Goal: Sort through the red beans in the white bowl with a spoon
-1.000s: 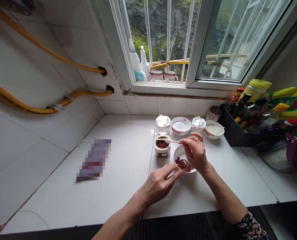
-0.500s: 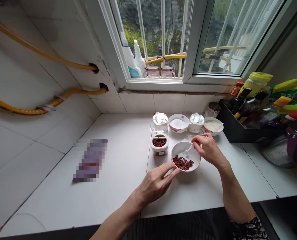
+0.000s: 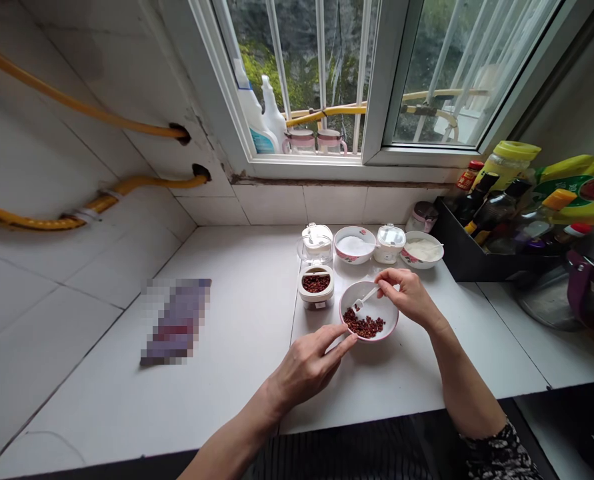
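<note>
A white bowl [image 3: 387, 308] with a pink rim holds a heap of small dark red peppercorns [image 3: 364, 325]. My right hand [image 3: 405, 293] pinches the handle of a small white plastic spoon [image 3: 363, 299], its tip down among the peppercorns at the bowl's left side. With fingers stretched out and apart, my left hand [image 3: 309, 363] rests its fingertips against the near left rim of the bowl; its thumb is mostly hidden. Behind the bowl, to the left, stands an open seasoning jar [image 3: 317, 300] filled with the same peppercorns.
Along the back stand a lidded jar [image 3: 317, 241], a bowl of white grains [image 3: 355, 245], another lidded jar [image 3: 390, 243] and a bowl of pale flakes [image 3: 423, 251]. A black bin [image 3: 461, 260] of bottles is at the right. A blurred purple packet [image 3: 177, 323] lies left.
My right hand has moved slightly left, bringing the spoon's tip from the bowl's middle down and left into the peppercorns. My left hand stays at the rim.
</note>
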`<state>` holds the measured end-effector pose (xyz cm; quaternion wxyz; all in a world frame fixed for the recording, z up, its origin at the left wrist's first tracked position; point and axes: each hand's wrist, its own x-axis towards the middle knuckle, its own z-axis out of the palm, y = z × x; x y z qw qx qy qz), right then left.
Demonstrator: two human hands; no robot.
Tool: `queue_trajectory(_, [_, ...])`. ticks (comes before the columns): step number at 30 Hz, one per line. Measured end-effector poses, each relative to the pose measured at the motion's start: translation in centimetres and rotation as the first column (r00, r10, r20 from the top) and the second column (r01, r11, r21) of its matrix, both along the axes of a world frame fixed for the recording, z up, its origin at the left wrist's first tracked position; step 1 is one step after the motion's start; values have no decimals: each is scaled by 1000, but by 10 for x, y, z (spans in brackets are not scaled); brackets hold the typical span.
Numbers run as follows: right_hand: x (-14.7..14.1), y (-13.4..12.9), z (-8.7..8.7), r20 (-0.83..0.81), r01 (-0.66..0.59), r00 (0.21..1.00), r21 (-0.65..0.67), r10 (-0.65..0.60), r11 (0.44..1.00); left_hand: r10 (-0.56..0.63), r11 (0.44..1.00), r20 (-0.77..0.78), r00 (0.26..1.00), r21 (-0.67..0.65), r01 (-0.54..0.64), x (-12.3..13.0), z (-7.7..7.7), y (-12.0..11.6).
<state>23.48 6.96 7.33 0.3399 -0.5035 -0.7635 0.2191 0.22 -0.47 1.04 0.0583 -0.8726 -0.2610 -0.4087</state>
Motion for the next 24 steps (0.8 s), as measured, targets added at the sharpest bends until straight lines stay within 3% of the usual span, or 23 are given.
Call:
queue_trajectory(5, [0,1,0,-44,8,999,8,-7,1000,0,1000,2,1000,4,0,0,1,0])
queue_trajectory(11, [0,4,-7,-172,-9,985,-154,-18,988,9,1000,-4,1000,8,-9,0,0,0])
queue_trajectory(17, [-2,3,-9,23,-9,1000,8,8,1000,5,1000,-1,1000,5,-5,1,1,0])
queue_trajectory(21, [-8,0,-9,16,-83,996,-27,84,996,-3,1000,0,1000,-1,3,1,2,0])
queue_trajectory(24, [-9,0,-8,-89,-104,992,-108,94,989,-4,1000,-1,1000,-2,4,0,1,0])
